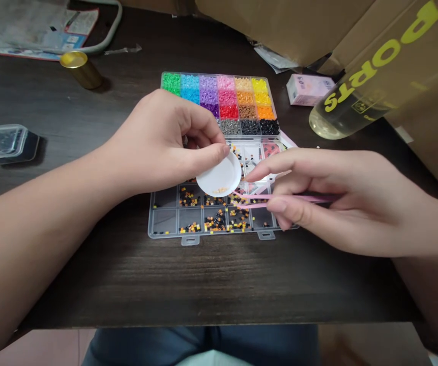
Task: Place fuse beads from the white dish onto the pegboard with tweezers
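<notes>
My left hand (180, 137) pinches a small round white dish (219, 175) by its upper edge, and a few pale orange beads (220, 191) lie along its lower rim. In my right hand (329, 198) is a pair of pink tweezers (257, 200), its tips slightly apart just right of the dish. Below both hands lies the open clear lid (165, 221) of a bead box, its compartments strewn with black, orange and yellow beads (214, 220). Behind it, the box's sorted beads (228, 96) fill a grid of colours, partly covered by my left hand.
A gold cylinder (81, 69) and a small clear-lidded tub (7, 144) stand on the left. To the right are a pink-white box (308, 90) and a large bottle (359, 86) with yellow lettering. Cardboard (280, 25) lines the back; papers (81, 25) lie far left.
</notes>
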The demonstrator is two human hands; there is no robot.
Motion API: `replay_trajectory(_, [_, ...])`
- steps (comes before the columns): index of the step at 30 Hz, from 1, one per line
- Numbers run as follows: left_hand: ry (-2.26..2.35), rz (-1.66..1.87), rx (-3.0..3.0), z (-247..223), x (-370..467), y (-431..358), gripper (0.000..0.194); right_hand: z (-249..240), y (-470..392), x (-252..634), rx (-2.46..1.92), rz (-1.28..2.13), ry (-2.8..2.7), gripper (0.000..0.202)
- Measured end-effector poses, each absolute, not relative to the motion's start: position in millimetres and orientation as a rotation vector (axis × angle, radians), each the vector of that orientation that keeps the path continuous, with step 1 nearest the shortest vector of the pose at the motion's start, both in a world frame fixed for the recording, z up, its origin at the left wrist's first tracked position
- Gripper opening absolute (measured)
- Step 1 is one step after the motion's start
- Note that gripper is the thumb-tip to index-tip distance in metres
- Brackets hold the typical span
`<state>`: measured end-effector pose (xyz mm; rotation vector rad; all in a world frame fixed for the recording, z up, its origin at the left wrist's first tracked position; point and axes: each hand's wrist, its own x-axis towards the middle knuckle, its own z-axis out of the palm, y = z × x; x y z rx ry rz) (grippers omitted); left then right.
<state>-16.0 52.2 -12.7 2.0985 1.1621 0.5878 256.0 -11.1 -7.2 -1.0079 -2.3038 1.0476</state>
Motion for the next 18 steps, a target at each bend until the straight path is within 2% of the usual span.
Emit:
replay_trajectory(10, [1.109,0.603,2.041,-18.6,-17.5,55.9,0.02,0.4,-11.4,260.6,-1.038,1.179,-2.313,0.021])
replay_trajectory(14, [1.115,0.632,2.052,-18.5,-16.4,54.5,0.019,-3.5,-11.6,258.8,-1.12,1.315,-2.235,0.033])
replay_trajectory(18, [1.144,0.634,2.055,-18.7,-15.0,53.6,0.019,-9.4,-9.5,256.2,-1.03,1.254,-2.286,0.019])
